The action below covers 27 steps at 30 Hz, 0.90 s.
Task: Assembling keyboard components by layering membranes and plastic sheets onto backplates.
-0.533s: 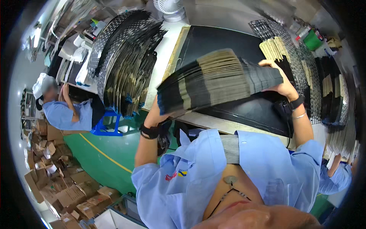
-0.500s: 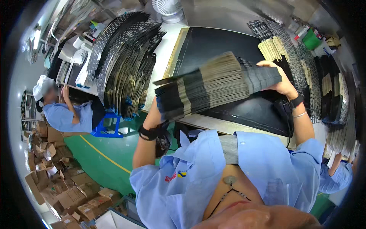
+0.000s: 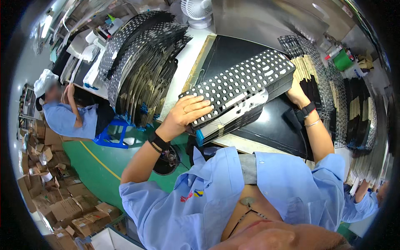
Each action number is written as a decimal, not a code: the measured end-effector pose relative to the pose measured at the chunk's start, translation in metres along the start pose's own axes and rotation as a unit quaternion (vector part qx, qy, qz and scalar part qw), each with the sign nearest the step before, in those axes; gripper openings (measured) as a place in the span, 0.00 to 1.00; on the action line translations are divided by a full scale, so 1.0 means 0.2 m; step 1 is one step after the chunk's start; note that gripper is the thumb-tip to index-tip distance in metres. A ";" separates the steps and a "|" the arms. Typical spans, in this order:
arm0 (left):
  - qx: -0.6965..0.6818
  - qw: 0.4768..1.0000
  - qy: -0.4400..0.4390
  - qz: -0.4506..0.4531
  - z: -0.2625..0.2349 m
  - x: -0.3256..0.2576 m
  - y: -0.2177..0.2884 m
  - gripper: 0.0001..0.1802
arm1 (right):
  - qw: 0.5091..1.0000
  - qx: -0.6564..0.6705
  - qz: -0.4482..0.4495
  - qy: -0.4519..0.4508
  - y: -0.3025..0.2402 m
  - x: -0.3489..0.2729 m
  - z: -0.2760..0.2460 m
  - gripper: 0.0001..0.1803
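Over the work table I hold a thick stack of black sheets [image 3: 246, 83], its top face covered in rows of white dots. It slants up from near left to far right, and its layered near side and a blue edge at the left end show. My left hand [image 3: 191, 110] grips the left end, fingers laid together across the top face; its thumb is hidden. At the right end my right hand [image 3: 296, 91] grasps the stack, its fingers mostly out of sight behind it. Beneath lies a shiny black mat [image 3: 227, 50].
Fanned piles of similar dotted sheets [image 3: 141, 62] stand to the left, and more sheet piles [image 3: 325, 83] line the right. A white fan [image 3: 198, 10] is at the back. A seated co-worker [image 3: 68, 112] is at left, with cardboard boxes [image 3: 66, 208] on the floor; another person's arm shows at far right.
The stack has been turned, from showing its layered edges to showing its dotted face. My left hand has come from its left end onto the top; my right hand has moved slightly lower.
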State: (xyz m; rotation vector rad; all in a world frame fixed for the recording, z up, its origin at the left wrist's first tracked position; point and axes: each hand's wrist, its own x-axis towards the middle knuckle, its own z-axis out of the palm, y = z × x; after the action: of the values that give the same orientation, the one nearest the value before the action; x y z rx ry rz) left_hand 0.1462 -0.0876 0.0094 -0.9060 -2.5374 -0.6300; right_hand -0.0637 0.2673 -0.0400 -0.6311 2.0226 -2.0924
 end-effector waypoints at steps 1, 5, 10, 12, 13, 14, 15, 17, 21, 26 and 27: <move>-0.003 1.000 0.002 -0.011 0.00 0.00 0.01 0.23 | 1.000 -0.004 0.002 -0.002 0.01 0.01 -0.04 0.22; -0.005 1.000 0.005 -0.010 0.01 -0.01 0.00 0.24 | 0.868 0.335 0.361 -0.068 -0.06 0.17 -0.15 0.34; -0.017 0.999 -0.020 -0.020 0.00 0.00 -0.01 0.23 | 0.860 0.246 0.425 -0.135 -0.31 0.30 -0.03 0.35; -0.011 0.999 -0.012 -0.031 0.01 0.00 0.01 0.21 | 0.895 0.112 0.404 -0.150 -0.27 0.32 -0.02 0.16; -0.017 0.999 -0.025 -0.033 0.01 -0.01 0.01 0.24 | 0.912 0.060 0.381 -0.142 -0.26 0.30 -0.01 0.14; -0.022 0.998 -0.036 -0.037 0.01 -0.03 0.01 0.27 | 0.925 0.007 0.356 -0.136 -0.25 0.30 0.01 0.13; -0.022 0.998 -0.038 -0.039 -0.05 0.00 0.05 0.27 | 0.932 0.008 0.336 -0.132 -0.27 0.28 0.03 0.14; -0.020 0.966 -0.223 -0.132 -0.24 0.08 0.15 0.41 | 0.952 -0.027 0.278 -0.122 -0.26 0.24 0.04 0.17; -0.169 0.958 -0.065 -0.222 -0.26 0.25 0.14 0.40 | 0.965 -0.055 0.222 -0.125 -0.27 0.18 0.05 0.23; 0.014 0.959 -0.114 -0.261 0.07 0.23 0.12 0.46 | 0.984 -0.172 0.010 -0.045 -0.28 -0.08 0.10 0.32; 0.007 0.961 -0.125 -0.246 0.08 0.16 0.18 0.47 | 0.977 -0.202 -0.058 -0.034 -0.30 -0.17 0.10 0.33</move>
State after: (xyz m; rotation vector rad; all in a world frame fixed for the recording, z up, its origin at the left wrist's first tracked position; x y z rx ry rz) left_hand 0.1438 -0.0382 0.0215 -0.3554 -3.0214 -0.6678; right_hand -0.0143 0.2662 0.0119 -0.8872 2.4457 -1.6915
